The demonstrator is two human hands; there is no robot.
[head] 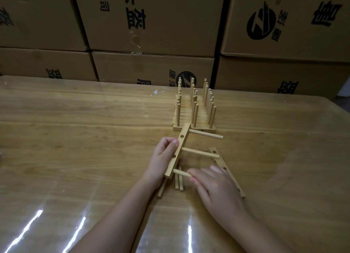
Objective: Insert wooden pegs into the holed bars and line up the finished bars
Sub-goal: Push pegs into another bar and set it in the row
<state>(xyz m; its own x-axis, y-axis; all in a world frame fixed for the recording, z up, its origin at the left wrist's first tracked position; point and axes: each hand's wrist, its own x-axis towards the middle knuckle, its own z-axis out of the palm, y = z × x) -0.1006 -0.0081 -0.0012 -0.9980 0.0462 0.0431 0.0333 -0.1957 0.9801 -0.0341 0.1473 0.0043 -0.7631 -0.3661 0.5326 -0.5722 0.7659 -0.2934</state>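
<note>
Holed bar (179, 149) sits just in front of the finished bars (193, 108), gripped mid-length by the left hand (162, 158) — light, stiff wood (pegs likely fit snugly). The right hand (214, 184) pinches the lowest peg (181, 172); better held near the bar — less wobble.

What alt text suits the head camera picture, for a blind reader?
A left hand grips a holed wooden bar bearing three sideways pegs; the right hand pinches the nearest peg. Finished bars stand in a row behind on the wooden table, with loose pegs and an empty bar beside the hands.
</note>
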